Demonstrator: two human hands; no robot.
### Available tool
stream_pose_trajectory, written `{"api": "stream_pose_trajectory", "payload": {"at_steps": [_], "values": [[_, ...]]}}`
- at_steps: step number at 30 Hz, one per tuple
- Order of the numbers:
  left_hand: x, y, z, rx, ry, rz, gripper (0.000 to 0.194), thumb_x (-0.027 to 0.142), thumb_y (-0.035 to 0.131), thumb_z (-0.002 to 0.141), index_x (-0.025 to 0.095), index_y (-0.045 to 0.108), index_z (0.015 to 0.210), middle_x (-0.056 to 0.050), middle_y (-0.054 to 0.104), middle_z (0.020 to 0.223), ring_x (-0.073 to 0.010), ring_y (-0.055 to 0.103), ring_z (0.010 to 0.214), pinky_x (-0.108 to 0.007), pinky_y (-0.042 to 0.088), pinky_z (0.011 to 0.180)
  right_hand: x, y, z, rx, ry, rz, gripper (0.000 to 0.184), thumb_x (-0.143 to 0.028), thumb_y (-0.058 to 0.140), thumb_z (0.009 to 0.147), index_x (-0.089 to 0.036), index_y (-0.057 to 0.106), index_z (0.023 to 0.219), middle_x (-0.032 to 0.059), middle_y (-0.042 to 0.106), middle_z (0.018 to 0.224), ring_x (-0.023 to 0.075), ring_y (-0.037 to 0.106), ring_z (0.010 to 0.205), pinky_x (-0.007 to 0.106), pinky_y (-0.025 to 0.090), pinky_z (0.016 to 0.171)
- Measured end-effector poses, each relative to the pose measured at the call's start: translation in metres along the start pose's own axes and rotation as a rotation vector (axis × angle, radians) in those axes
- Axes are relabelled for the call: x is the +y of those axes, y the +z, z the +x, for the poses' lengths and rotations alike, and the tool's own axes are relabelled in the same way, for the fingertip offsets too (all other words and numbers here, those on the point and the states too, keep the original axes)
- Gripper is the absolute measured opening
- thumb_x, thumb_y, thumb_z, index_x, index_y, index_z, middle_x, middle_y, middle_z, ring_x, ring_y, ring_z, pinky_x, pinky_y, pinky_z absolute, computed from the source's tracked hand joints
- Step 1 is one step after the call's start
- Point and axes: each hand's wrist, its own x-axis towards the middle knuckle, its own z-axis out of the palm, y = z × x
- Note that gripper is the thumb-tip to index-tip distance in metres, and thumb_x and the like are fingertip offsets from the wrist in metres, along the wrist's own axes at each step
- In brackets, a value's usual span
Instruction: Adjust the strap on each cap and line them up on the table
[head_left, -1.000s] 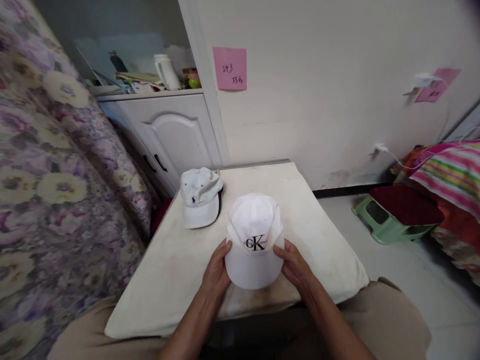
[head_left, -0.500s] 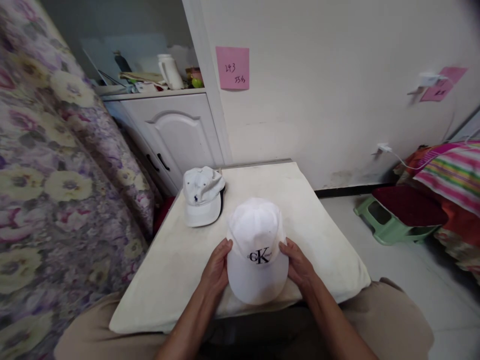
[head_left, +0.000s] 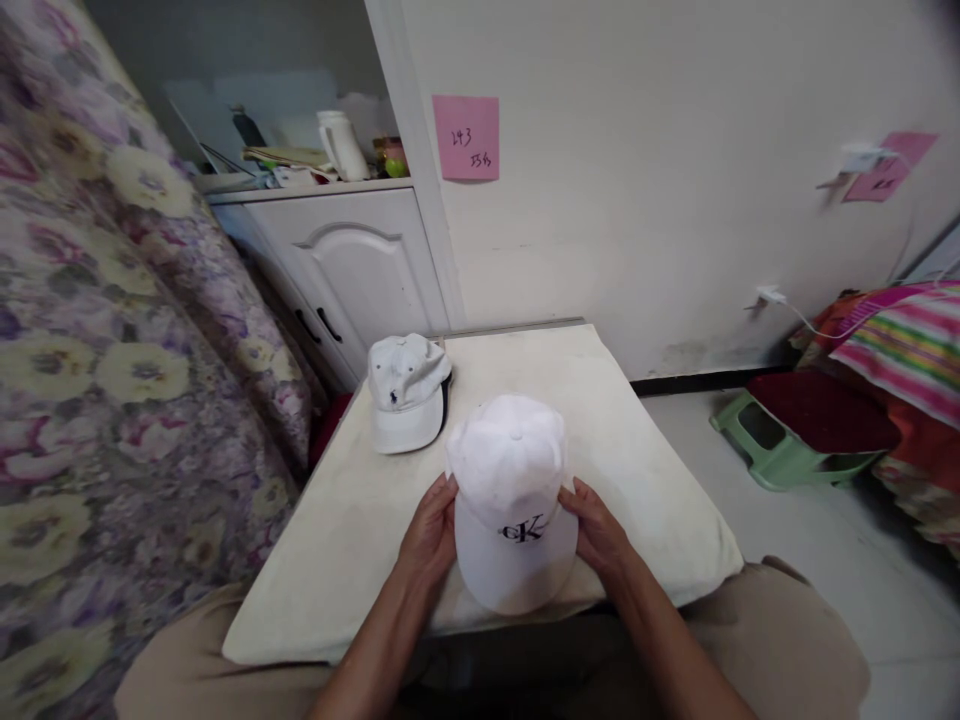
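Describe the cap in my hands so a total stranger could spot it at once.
Find the cream-covered table by the wall. Over its near part, your left hand and right hand hold a white cap, brim toward you. Large black letters mark its front; the other cap, farther back on the left, shows a small dark emblem.

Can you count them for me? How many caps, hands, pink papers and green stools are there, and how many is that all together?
Caps plainly showing: 2, the lettered cap and the far cap
Hands: 2, left hand and right hand
Pink papers: 2, left paper and right paper
Green stool: 1
Total: 7
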Motion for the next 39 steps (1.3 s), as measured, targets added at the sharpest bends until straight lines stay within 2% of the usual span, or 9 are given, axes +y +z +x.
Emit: {"api": "stream_pose_trajectory", "payload": {"at_steps": [6,14,17,24,30,32,34,36,39], "values": [[0.022,0.013,0.016,0.005,0.101,0.058,0.026,0.012,0.075,0.077,0.013,0.072,0.103,-0.008,0.079,0.095,-0.0247,0.074,0.095,-0.033,0.057,0.091,-0.016,0.004,0.006,-0.012,-0.051,-0.084,0.04,-0.035,0.079,0.075,-0.018,0.068,0.11,0.0088,0.078,0.101,0.0255,0.074,0.091,0.038,0.056,0.085],[0.077,0.087,0.063,-0.176,0.323,0.182,0.032,0.036,0.084,0.07,0.014,0.071,0.089,-0.005,0.076,0.083,-0.0196,0.071,0.083,-0.028,0.055,0.079,-0.099,0.018,0.034,0.002,-0.29,-0.34,0.049,-0.029,0.085,0.065,-0.023,0.068,0.11,0.0093,0.076,0.106,0.0286,0.069,0.105,0.044,0.053,0.092],[0.082,0.095,0.063,-0.243,0.321,0.264,0.031,0.037,0.085,0.068,0.014,0.068,0.08,-0.001,0.071,0.072,-0.0132,0.064,0.066,-0.023,0.05,0.065,-0.116,0.016,0.035,0.048,-0.356,-0.507,0.042,-0.029,0.086,0.062,-0.022,0.07,0.1,0.0085,0.077,0.096,0.0293,0.069,0.1,0.043,0.054,0.087],[0.059,0.045,0.034,-0.272,0.155,0.49,0.028,0.036,0.08,0.072,0.015,0.063,0.071,0.002,0.061,0.062,-0.0098,0.051,0.057,-0.021,0.039,0.058,-0.1,-0.009,0.019,0.011,-0.265,-0.841,0.016,-0.033,0.076,0.073,-0.021,0.066,0.072,0.0041,0.071,0.077,0.0236,0.066,0.081,0.036,0.054,0.075],[0.062,0.014,0.006,-0.329,0.073,0.763,0.028,0.042,0.074,0.079,0.015,0.066,0.081,-0.003,0.066,0.08,-0.0173,0.057,0.075,-0.027,0.041,0.07,-0.101,-0.008,0.012,-0.245,-0.178,-1.017,0.008,-0.027,0.064,0.084,-0.021,0.068,0.08,0.006,0.069,0.095,0.023,0.065,0.094,0.037,0.049,0.086],[0.062,0.005,-0.001,-0.334,0.08,0.785,0.026,0.041,0.071,0.082,0.016,0.064,0.081,-0.005,0.065,0.086,-0.0206,0.058,0.085,-0.029,0.042,0.076,-0.098,-0.009,0.014,-0.306,-0.171,-1.108,0.016,-0.023,0.054,0.089,-0.021,0.069,0.085,0.0071,0.068,0.104,0.0229,0.063,0.101,0.039,0.047,0.093],[0.06,-0.005,-0.006,-0.323,0.088,0.771,0.024,0.04,0.069,0.084,0.017,0.064,0.082,-0.005,0.064,0.087,-0.0225,0.057,0.092,-0.029,0.041,0.079,-0.088,-0.013,0.018,-0.237,-0.211,-1.222,0.025,-0.02,0.046,0.091,-0.022,0.07,0.09,0.0083,0.067,0.111,0.023,0.061,0.107,0.041,0.043,0.098],[0.055,-0.013,-0.01,-0.289,0.086,0.739,0.022,0.039,0.069,0.084,0.018,0.064,0.084,-0.005,0.064,0.087,-0.0235,0.057,0.096,-0.029,0.041,0.079,-0.074,-0.017,0.022,-0.059,-0.238,-1.314,0.025,-0.022,0.045,0.091,-0.021,0.07,0.095,0.0095,0.067,0.112,0.0236,0.061,0.106,0.042,0.044,0.096],[0.048,-0.019,-0.012,-0.2,0.093,0.683,0.023,0.04,0.073,0.08,0.018,0.065,0.082,-0.006,0.065,0.088,-0.0245,0.056,0.099,-0.028,0.041,0.08,-0.049,-0.018,0.03,0.112,-0.124,-1.32,0.025,-0.033,0.054,0.089,-0.02,0.068,0.105,0.0073,0.069,0.096,0.0226,0.062,0.086,0.039,0.048,0.081]]}}
